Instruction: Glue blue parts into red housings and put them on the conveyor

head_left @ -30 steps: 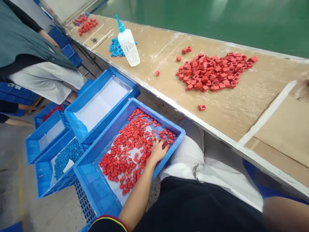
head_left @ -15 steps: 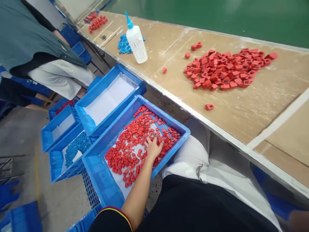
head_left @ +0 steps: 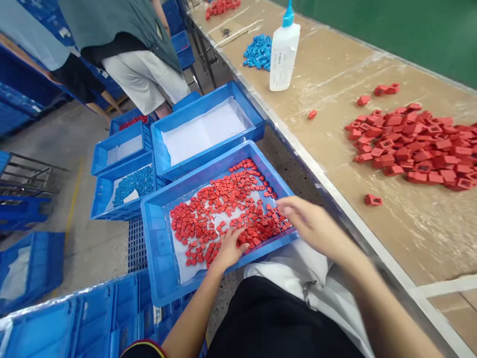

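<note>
Swinging in from the right since the earlier frame, the bare right hand [head_left: 305, 221] is now reaching over the near right end of a large blue plastic tray [head_left: 158, 253]. Beside it, a long brown-topped worktable [head_left: 328, 149] is running past. Among the pieces, the bare left hand [head_left: 229, 248] is spreading its fingers, thumb apart; whether the right fingers are holding anything, I cannot tell. Gathering seems the step in hand; the next move is probably calling for both hands cupping together. Small red hollow blocks [head_left: 188, 223] are lying loose in the tray over white sheeting [head_left: 185, 271], some showing dark openings.
</note>
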